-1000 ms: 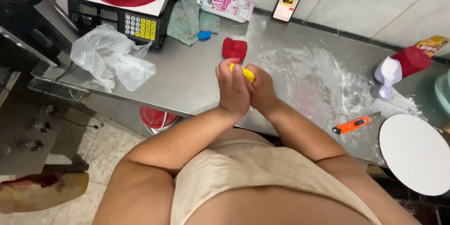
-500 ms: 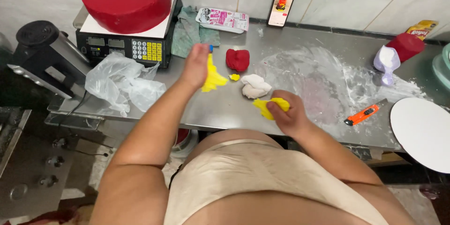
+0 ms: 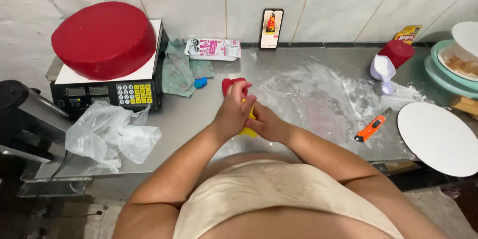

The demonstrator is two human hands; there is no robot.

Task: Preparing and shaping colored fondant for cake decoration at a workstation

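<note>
White wall tiles stand behind the floury metal desk, where both hands squeeze a yellow lump that looks soft, light, best pinched from its sides.

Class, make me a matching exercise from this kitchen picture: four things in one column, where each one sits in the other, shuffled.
Things:
1. red cake
2. phone
3. utility knife
4. yellow fondant

Places:
A. leaning on the tiled wall
B. between the left hand and right hand
C. on the scale
D. beside the white cake board

Pairs: 1-C, 2-A, 3-D, 4-B
</note>
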